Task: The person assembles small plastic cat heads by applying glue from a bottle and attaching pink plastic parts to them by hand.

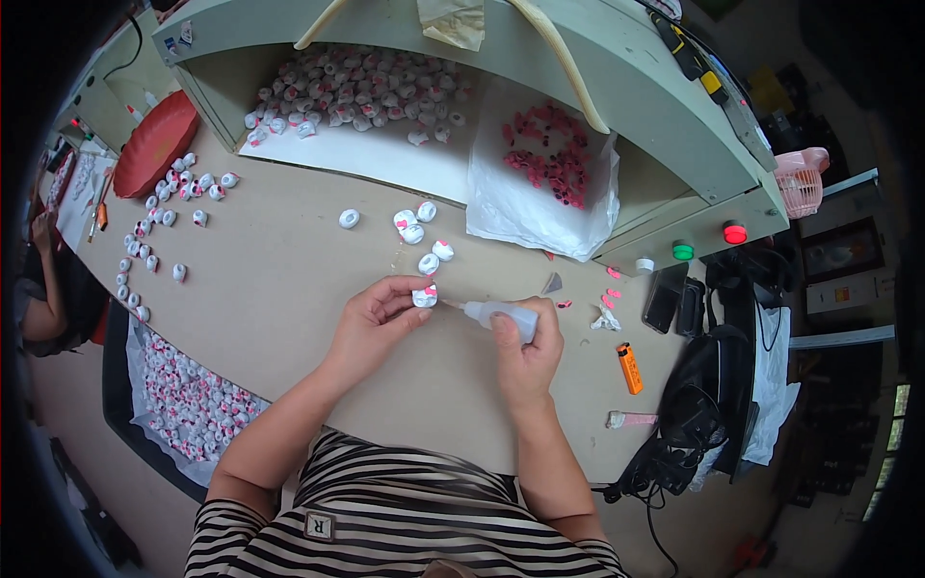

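My left hand point(374, 316) pinches a small white piece with pink spots point(425, 296) between thumb and fingers above the beige table point(289, 289). My right hand point(528, 349) grips a small clear squeeze bottle point(503, 313), its thin nozzle pointing left and touching the white piece. Several more white pieces point(419, 231) lie on the table just beyond my hands.
A heap of white pieces point(352, 87) lies under the machine shelf, beside a clear bag of pink parts point(544, 159). More pieces point(159, 231) are scattered at left near a red dish point(154, 144), and a bin point(188, 405) holds several. An orange lighter point(629, 368), phones point(674, 301), cables at right.
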{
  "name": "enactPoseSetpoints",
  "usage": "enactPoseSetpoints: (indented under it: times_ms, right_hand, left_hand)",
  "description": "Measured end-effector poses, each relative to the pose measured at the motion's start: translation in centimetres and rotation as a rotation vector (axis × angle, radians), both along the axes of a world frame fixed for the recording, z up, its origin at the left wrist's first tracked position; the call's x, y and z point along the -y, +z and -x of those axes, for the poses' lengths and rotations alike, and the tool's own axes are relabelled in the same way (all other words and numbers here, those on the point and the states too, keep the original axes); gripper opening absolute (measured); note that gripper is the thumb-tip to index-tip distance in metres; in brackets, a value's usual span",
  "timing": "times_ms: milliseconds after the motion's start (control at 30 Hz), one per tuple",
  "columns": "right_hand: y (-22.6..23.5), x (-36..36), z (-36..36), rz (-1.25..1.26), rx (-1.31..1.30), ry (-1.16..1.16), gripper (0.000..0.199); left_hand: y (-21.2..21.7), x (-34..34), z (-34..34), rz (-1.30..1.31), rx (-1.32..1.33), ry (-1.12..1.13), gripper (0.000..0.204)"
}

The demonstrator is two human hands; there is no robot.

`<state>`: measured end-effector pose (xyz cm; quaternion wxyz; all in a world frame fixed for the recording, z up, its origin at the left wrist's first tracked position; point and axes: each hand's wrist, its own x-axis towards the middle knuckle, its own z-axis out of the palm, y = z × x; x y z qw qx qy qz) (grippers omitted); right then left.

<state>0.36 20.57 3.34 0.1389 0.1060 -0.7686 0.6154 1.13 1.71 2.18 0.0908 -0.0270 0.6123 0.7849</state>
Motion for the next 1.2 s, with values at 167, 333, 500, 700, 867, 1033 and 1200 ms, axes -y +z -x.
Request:
enactPoseSetpoints:
  times_ms: [167,333,500,700,867,1033,1200]
  right_hand:
    - [0.3,-0.8,2.6,0.280,0.116,0.023,0.026]
    - [2.6,-1.9,8.5,-0.131,0.355,-0.151,0.016]
    - [1.3,-2.6,14.9,-0.646,-0.003,-0.227,0.025]
    - [0.7,-1.9,18.3,-0.854,0.144,-0.136,0.041]
    - [1.7,-2.4,19.3,-1.009,0.226,-0.010,0.056]
    - [2.5,-2.3,19.2,-0.986,0.308,0.063,0.056]
    - [2.4,-3.0,17.4,-0.719,0.361,0.076,0.038]
  left_hand:
    - [-1.0,0.3,-0.2,-0.027,0.046,-0.002,0.031]
    - [-0.8,0.2,-0.1,-0.030,0.029,-0.024,0.032]
    - [-0.8,0.1,0.0,-0.073,0.011,-0.008,0.029]
    - [-1.0,0.2,0.2,-0.075,0.012,-0.043,0.027]
    - [-1.0,0.3,0.2,-0.073,-0.004,-0.052,0.031]
    - [-1.2,0.3,0.2,-0.061,0.008,-0.070,0.034]
    - [-1.0,0.2,0.1,-0.108,-0.001,-0.024,0.035]
